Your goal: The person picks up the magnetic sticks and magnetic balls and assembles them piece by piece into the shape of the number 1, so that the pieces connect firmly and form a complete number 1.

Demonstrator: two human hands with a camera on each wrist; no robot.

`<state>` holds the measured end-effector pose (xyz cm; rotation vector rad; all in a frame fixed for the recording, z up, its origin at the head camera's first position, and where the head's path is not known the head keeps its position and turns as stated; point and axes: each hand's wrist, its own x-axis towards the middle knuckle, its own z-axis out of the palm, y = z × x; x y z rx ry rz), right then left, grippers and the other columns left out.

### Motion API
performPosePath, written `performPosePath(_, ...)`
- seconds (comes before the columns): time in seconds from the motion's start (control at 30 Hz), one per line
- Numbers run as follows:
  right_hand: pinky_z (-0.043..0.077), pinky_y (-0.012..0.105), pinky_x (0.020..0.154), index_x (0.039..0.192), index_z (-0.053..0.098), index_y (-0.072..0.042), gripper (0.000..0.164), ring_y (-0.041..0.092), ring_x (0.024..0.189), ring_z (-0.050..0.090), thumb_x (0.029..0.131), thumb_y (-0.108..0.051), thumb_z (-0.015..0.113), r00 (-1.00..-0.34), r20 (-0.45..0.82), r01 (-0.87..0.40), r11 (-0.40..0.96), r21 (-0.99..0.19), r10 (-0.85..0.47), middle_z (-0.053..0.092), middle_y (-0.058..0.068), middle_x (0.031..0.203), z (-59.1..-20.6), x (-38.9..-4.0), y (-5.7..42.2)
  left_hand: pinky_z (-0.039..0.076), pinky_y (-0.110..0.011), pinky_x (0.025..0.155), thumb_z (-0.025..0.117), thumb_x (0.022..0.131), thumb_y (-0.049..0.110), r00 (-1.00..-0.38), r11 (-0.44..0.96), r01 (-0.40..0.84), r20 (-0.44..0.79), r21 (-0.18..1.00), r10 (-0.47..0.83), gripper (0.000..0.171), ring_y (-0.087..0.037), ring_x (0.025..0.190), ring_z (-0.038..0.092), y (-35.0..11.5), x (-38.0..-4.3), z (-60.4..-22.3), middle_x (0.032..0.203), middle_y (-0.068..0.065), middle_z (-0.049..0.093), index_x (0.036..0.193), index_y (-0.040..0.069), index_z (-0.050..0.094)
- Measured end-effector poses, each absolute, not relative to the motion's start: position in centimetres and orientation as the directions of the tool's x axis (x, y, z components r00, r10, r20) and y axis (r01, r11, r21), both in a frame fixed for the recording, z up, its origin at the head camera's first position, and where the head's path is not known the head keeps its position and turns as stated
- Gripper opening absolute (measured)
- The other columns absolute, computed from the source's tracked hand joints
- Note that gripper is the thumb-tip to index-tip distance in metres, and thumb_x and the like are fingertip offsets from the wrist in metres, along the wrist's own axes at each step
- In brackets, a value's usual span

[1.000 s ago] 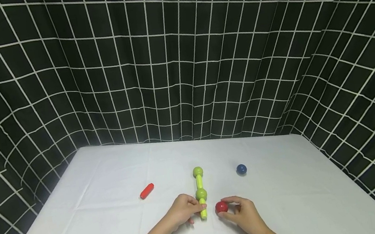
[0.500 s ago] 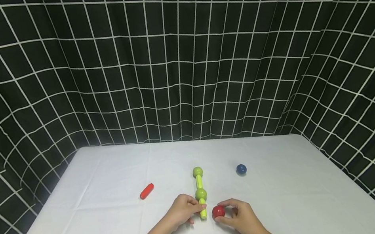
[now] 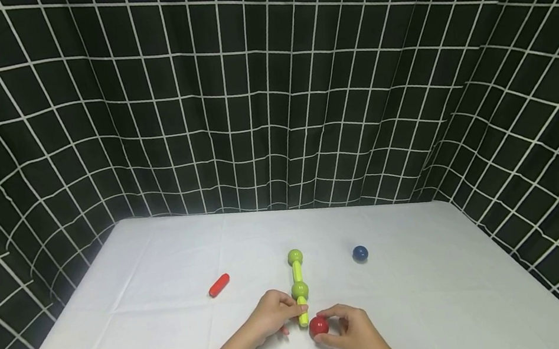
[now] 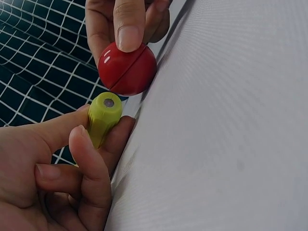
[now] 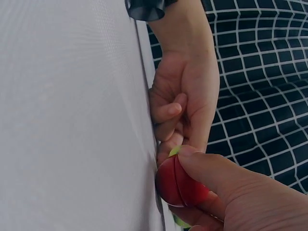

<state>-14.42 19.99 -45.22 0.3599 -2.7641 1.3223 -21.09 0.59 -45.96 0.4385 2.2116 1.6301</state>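
My left hand (image 3: 273, 313) pinches the near yellow-green stick (image 3: 303, 318) between thumb and fingers. That stick runs in line with a green ball (image 3: 300, 289), a second yellow-green stick (image 3: 297, 271) and a far green ball (image 3: 294, 256). In the left wrist view, a small grey disc shows in the end of the held stick (image 4: 104, 115). A red ball (image 3: 319, 326) with a seam round it is pinched in my right hand (image 3: 354, 334). It is close beside the near stick end; whether the two touch I cannot tell.
A red stick (image 3: 219, 285) lies to the left on the white-covered table (image 3: 162, 256). Off to the right sits a dark blue ball (image 3: 360, 254). A dark curtain with a white grid (image 3: 260, 111) surrounds the table's back and sides.
My right hand has brought the red ball left and nearer to me, towards the near end of the yellow-green stick. The left hand has stayed in place, gripping that stick.
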Motion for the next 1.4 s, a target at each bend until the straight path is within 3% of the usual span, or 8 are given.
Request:
performPosePath(0.33,0.034,0.016,0.042,0.1,0.069,-0.008,0.037,-0.003,0.046,0.036,0.072,-0.029,0.079,-0.964,0.134,-0.247,0.581,-0.776,-0.231,0.067,0.002,0.087,-45.0,-14.0,19.4,0.035,-0.011,0.038,0.069,0.082,0.032,-0.886,0.286,0.053,-0.087,0.957,0.456,0.029,-0.002,0.038,0.042,0.5,-21.2,-46.1,0.063,-0.001,0.06,0.081,0.003,0.068)
performPosePath(0.73,0.029,0.013,0.041,0.101,0.066,-0.008,0.038,-0.005,0.043,0.031,0.072,-0.029,0.079,-0.957,0.127,-0.254,0.544,-0.8,-0.26,0.053,-0.005,0.064,-45.0,-13.6,18.7,0.035,-0.011,0.038,0.07,0.081,0.031,-0.885,0.28,0.035,-0.1,0.959,0.454,0.028,-0.002,0.038,0.043,0.5,-21.3,-46.1,0.063,0.0,0.061,0.08,0.004,0.067)
performPosePath(1.03,0.031,0.014,0.041,0.097,0.064,-0.006,0.035,-0.006,0.045,0.032,0.073,-0.028,0.078,-0.949,0.172,-0.293,0.536,-0.792,-0.265,0.068,0.006,0.092,-45.2,-13.7,18.1,0.035,-0.011,0.038,0.07,0.081,0.031,-0.886,0.272,0.043,-0.089,0.961,0.455,0.029,-0.002,0.038,0.043,0.5,-21.2,-46.1,0.06,0.001,0.059,0.081,0.003,0.067)
performPosePath(1.4,0.031,0.014,0.041,0.095,0.065,-0.009,0.033,-0.005,0.047,0.034,0.073,-0.03,0.078,-0.954,0.166,-0.282,0.552,-0.785,-0.251,0.068,0.002,0.089,-45.2,-13.7,17.9,0.036,-0.011,0.039,0.07,0.081,0.032,-0.884,0.279,0.053,-0.085,0.959,0.46,0.03,-0.002,0.039,0.044,0.5,-21.3,-46.3,0.068,-0.001,0.066,0.082,0.002,0.066)
